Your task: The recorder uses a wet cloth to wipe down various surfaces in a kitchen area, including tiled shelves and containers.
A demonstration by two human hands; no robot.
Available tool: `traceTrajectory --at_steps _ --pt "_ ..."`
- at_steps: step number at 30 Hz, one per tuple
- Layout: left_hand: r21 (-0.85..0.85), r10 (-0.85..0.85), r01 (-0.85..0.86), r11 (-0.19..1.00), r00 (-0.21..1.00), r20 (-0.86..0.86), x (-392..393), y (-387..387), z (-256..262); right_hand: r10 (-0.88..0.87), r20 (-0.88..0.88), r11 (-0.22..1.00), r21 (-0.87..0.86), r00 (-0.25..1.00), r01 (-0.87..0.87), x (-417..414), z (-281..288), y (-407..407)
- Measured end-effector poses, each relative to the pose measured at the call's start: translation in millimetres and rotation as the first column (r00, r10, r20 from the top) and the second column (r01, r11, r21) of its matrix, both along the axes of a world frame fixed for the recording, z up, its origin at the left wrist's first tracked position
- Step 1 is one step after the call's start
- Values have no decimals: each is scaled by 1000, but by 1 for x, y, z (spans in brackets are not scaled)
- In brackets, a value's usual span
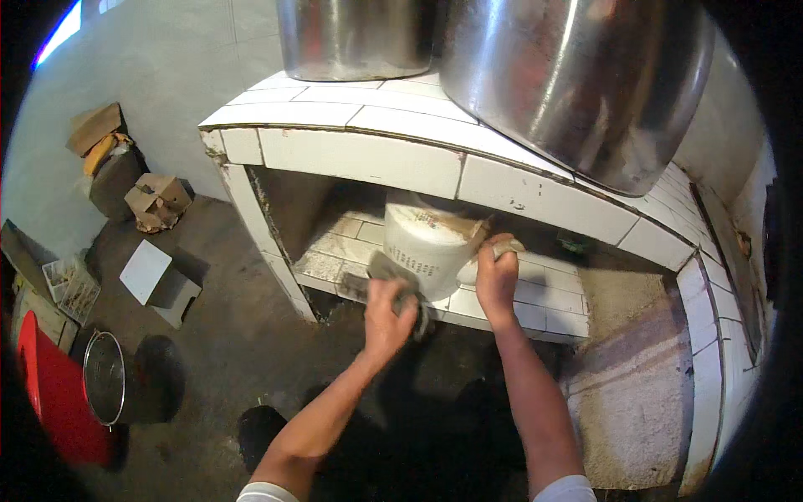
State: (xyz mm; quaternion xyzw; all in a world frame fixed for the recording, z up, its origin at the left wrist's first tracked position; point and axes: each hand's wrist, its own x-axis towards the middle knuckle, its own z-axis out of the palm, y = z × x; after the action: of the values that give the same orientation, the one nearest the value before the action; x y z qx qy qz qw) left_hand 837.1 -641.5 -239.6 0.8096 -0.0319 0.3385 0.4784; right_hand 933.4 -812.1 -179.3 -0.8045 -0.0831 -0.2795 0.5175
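Observation:
A white plastic bucket (pixel 417 251) bearing printed writing rests on the tiled lower shelf (pixel 339 251), under the counter. My left hand (pixel 388 314) is closed around a dark grey cloth (pixel 401 279), just in front of the bucket's lower left side; the cloth is blurred. At the bucket's right side, my right hand (pixel 499 276) grips a pale, soft-looking bundle (pixel 509 247). What this bundle is I cannot tell, and whether it is joined to the bucket is hidden by my fingers.
Two large steel pots (pixel 357 37) stand on the white tiled counter (pixel 301 113), whose front edge (pixel 364 157) overhangs the shelf. On the floor to the left are a small stool (pixel 147 270), a cardboard box (pixel 158 197), a red tub (pixel 56 389) and a round-rimmed container (pixel 105 376).

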Motion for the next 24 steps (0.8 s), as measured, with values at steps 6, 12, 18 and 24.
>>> traceTrajectory --at_steps 6,12,18,24 --pt "-531 -278 158 833 948 -154 -56 -9 5 -54 -31 973 224 998 60 0 1 16" --pt "-853 -163 40 520 985 -54 -68 7 52 -105 -43 941 319 994 114 14 0 8" --pt "-886 -101 38 462 995 -10 -71 20 64 -287 131 958 66 949 280 53 -34 -14" --pt "-919 -122 19 394 992 -32 -69 33 28 -140 71 930 351 988 107 55 -34 -16"
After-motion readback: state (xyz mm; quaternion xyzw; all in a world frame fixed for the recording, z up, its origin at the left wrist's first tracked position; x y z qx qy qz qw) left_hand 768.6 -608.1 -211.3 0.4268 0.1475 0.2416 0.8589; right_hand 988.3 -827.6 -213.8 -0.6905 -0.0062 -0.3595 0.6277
